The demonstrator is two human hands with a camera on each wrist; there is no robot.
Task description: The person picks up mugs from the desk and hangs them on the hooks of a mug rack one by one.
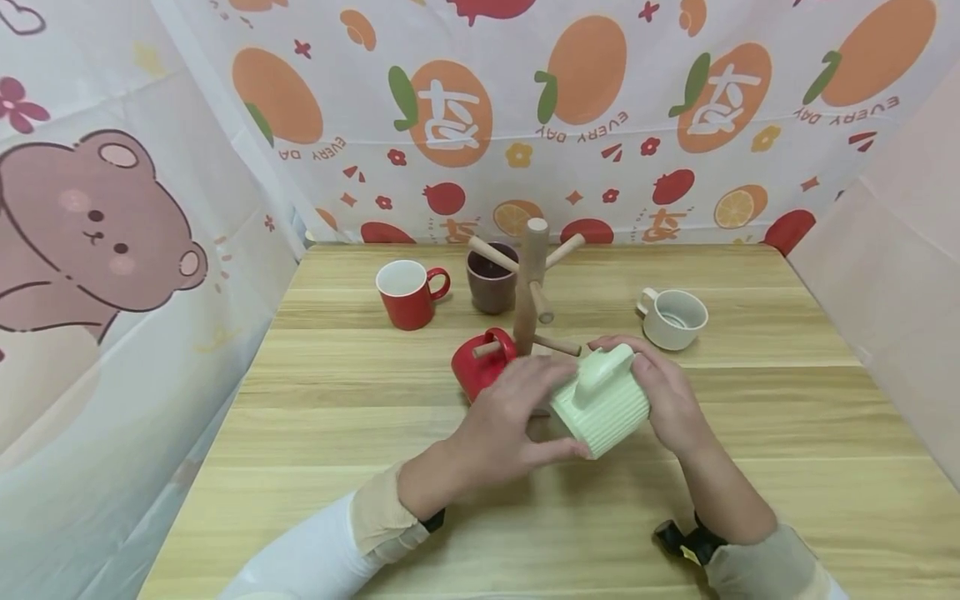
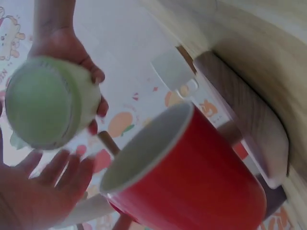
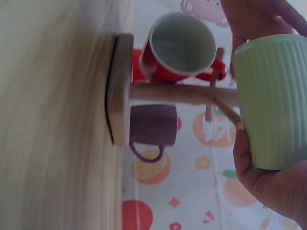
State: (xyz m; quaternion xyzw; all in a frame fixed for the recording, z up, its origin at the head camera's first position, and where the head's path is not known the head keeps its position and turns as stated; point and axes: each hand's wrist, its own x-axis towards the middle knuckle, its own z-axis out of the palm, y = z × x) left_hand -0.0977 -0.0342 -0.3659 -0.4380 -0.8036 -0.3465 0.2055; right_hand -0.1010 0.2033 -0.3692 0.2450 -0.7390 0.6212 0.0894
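Observation:
A pale green ribbed mug (image 1: 606,404) is held tilted above the table, its handle upward in the head view. My right hand (image 1: 671,396) grips it from the right. Beside its other end is my left hand (image 1: 510,421), fingers spread; the left wrist view shows that hand (image 2: 45,191) near the mug's round base (image 2: 41,103). Just behind stands a wooden mug tree (image 1: 528,312). A red mug (image 1: 472,367) hangs by its handle on a lower peg, partly hidden by my left hand in the head view.
Behind the tree to the left stand a red mug with white inside (image 1: 408,304) and a dark brown mug (image 1: 491,283). A small white cup (image 1: 673,321) stands on the right of the wooden table (image 1: 787,450). Printed cloth (image 1: 517,133) hangs behind.

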